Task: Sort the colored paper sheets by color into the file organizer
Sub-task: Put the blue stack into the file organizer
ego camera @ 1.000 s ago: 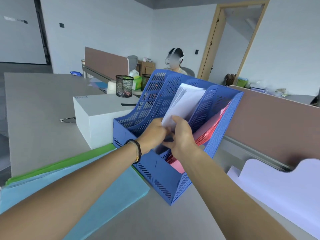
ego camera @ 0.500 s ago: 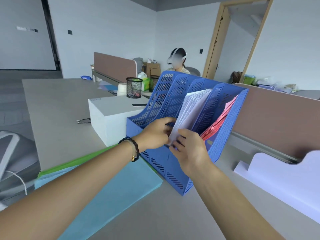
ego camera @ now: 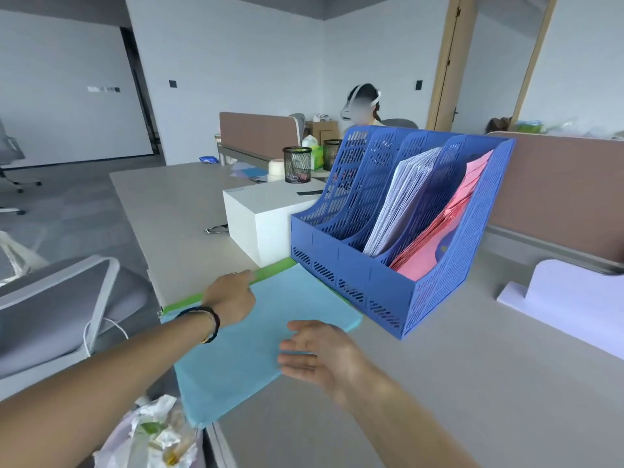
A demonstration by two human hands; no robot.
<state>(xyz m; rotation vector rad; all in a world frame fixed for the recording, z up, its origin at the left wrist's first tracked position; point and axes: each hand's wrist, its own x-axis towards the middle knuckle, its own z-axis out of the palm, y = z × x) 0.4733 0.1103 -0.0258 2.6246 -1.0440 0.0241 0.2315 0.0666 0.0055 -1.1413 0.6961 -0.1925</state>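
A blue file organizer stands on the desk with white sheets in its third slot and pink sheets in its rightmost slot; the two left slots look empty. In front of it lies a stack of light blue sheets with green sheets showing along its far edge. My left hand rests with straight fingers on the far edge of the stack. Held open above the stack's near right part, my right hand has its palm turned up.
A white box stands left of the organizer, with black mesh cups behind it. White shaped cards lie at the right. A brown partition runs behind. A chair and a rubbish bag sit at the lower left. Another person sits far behind.
Both hands have let go of the white sheets, now left in the third slot, and dropped back to the blue and green stack. The camera has pulled back and tilted down.
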